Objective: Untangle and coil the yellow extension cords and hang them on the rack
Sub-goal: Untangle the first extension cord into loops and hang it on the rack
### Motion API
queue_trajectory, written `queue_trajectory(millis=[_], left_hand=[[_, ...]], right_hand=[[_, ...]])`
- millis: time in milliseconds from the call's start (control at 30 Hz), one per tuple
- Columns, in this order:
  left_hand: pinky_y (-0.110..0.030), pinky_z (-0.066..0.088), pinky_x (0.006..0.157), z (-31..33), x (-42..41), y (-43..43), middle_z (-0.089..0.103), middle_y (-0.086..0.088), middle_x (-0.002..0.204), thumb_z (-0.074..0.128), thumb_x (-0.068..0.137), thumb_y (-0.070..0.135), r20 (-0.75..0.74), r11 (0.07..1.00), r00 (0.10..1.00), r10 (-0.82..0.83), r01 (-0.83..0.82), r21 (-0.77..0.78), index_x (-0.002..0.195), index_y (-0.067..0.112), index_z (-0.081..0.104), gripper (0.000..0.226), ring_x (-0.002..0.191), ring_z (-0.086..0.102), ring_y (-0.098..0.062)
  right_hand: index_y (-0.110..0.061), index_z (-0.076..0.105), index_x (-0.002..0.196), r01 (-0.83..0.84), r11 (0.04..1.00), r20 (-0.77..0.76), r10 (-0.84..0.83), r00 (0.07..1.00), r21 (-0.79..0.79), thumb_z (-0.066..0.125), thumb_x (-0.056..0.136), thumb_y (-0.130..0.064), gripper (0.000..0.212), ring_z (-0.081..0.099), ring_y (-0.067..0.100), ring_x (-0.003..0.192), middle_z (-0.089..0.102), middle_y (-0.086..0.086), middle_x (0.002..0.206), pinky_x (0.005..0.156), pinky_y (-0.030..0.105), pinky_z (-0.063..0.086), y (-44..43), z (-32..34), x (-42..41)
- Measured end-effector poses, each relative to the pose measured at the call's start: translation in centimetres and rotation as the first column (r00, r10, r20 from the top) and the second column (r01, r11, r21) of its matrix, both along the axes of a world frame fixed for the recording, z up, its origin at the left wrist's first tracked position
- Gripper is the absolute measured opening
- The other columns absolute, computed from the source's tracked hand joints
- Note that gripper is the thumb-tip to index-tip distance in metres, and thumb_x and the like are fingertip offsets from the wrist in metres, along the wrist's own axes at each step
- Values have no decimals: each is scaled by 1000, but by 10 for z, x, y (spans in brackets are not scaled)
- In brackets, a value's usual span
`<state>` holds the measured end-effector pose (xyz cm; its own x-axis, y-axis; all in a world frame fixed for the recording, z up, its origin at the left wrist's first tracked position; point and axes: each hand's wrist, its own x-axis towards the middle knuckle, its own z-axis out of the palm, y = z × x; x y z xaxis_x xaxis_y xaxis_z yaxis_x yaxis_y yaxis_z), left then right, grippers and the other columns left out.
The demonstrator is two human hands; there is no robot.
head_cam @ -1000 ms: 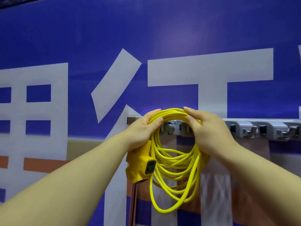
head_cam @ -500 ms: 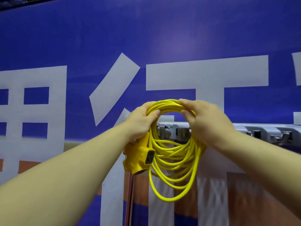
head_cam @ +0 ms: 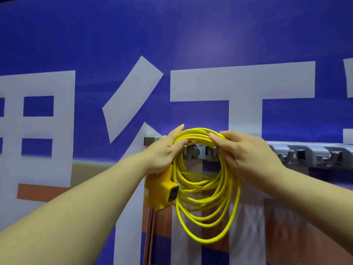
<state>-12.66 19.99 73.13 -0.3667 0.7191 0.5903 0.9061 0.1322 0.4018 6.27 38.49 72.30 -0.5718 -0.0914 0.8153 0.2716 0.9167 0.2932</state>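
Item 1, left of centre: left hand (head_cam: pixel 162 153). It is closed round the upper-left arc of the coil, thumb across the front of the strands and forefinger lying over the top.

Item 2, below that hand: socket block (head_cam: pixel 162 190), yellow with a dark outlet face, hanging against the wall at the coil's left edge.

Item 3, centre: yellow extension cord (head_cam: pixel 198 135), wound into a many-turn coil and held up in front of the rack's left end. Its top bundle sits just above the rail. Two hooks (head_cam: pixel 193 152) show through the opening. Whether any strand bears on a hook cannot be told.

Item 4, right of centre: right hand (head_cam: pixel 246 159). It is clamped on the upper-right arc, fingertips pressed over the bundle.

Item 5, centre to right edge: rack (head_cam: pixel 309 155), a grey rail with a row of hooks, fixed to a blue banner (head_cam: pixel 210 44) with large white characters.

Risks, as judged:
- Only part of the bundle may catch the hook, because the turns are loose and unbound. The rest would then drop and uncoil on release.
- The block's weight on the left could drag the coil askew or off the hook.
- Letting go before the loops seat would send the whole cord down.

Condition of cord: bright yellow, smooth jacket, no knots visible. The turns are uneven in size, tight at the top and fanning apart toward the bottom, with several strands crossing mid-coil. The plug end is not seen.
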Motion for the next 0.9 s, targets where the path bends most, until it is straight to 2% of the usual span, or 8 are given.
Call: queue_trajectory(millis=[133, 267, 400, 467, 567, 733, 800, 900], left_hand=[[-40, 27, 119, -11, 5, 1, 17, 8, 166, 28, 96, 64, 149, 995, 984, -93, 86, 57, 153, 56, -1, 64, 152, 20, -24], [-35, 29, 113, -20, 9, 1, 16, 11, 166, 24, 97, 64, 174, 994, 981, -83, 69, 87, 151, 58, -4, 61, 152, 20, -25], [-31, 29, 105, -29, 18, 3, 16, 9, 166, 20, 96, 64, 208, 986, 974, -87, 54, 160, 153, 57, -2, 62, 152, 20, -26], [-35, 29, 110, -31, 19, 5, 15, 10, 166, 20, 98, 64, 231, 979, 970, -82, 35, 199, 152, 59, 0, 58, 153, 19, -26], [-47, 29, 119, -34, 24, 9, 20, 8, 165, 26, 101, 60, 364, 961, 924, -120, 16, 275, 150, 62, 9, 52, 152, 22, -26], [-51, 38, 115, -32, 26, 10, 33, 7, 161, 34, 101, 55, 437, 935, 881, -181, 17, 353, 149, 60, 24, 49, 147, 33, -25], [-50, 41, 113, -29, 26, 11, 37, 6, 159, 36, 102, 54, 436, 935, 886, -156, -10, 355, 148, 58, 27, 47, 145, 37, -25], [-50, 44, 111, -28, 26, 12, 40, 5, 157, 39, 101, 54, 437, 930, 888, -139, -34, 365, 148, 57, 30, 47, 143, 40, -26]], right_hand=[[-38, 45, 145, 134, 986, -75, -128, 989, 95, 34, 99, -48, 48, 63, 38, 102, 61, 2, 135, 78, 46, 50, 4, -10, -3], [-39, 38, 149, 216, 970, -103, -204, 973, 114, 37, 99, -45, 50, 55, 43, 118, 55, 1, 144, 96, 56, 41, 1, -16, -2], [-40, 35, 150, 219, 970, -74, -212, 974, 101, 33, 100, -46, 50, 51, 44, 125, 52, -1, 148, 101, 60, 38, -2, -19, 0], [-39, 36, 149, 212, 972, -65, -207, 976, 97, 31, 100, -47, 51, 50, 44, 127, 52, -1, 148, 102, 61, 38, -4, -19, 1], [-38, 39, 148, 199, 974, -66, -192, 979, 108, 32, 99, -45, 50, 48, 44, 131, 53, -1, 147, 104, 63, 37, -5, -19, 3], [-34, 40, 149, 112, 986, -79, -103, 992, 126, 46, 96, -33, 53, 44, 35, 138, 56, -1, 144, 109, 55, 36, 0, -22, 8], [-32, 36, 151, 50, 997, -101, -44, 994, 61, 50, 98, -29, 55, 47, 31, 135, 58, -2, 141, 107, 50, 39, -1, -22, 8], [-27, 45, 148, 36, 998, -116, -31, 993, 44, 59, 98, -29, 52, 53, 28, 132, 59, -1, 141, 101, 45, 43, -3, -23, 2]])
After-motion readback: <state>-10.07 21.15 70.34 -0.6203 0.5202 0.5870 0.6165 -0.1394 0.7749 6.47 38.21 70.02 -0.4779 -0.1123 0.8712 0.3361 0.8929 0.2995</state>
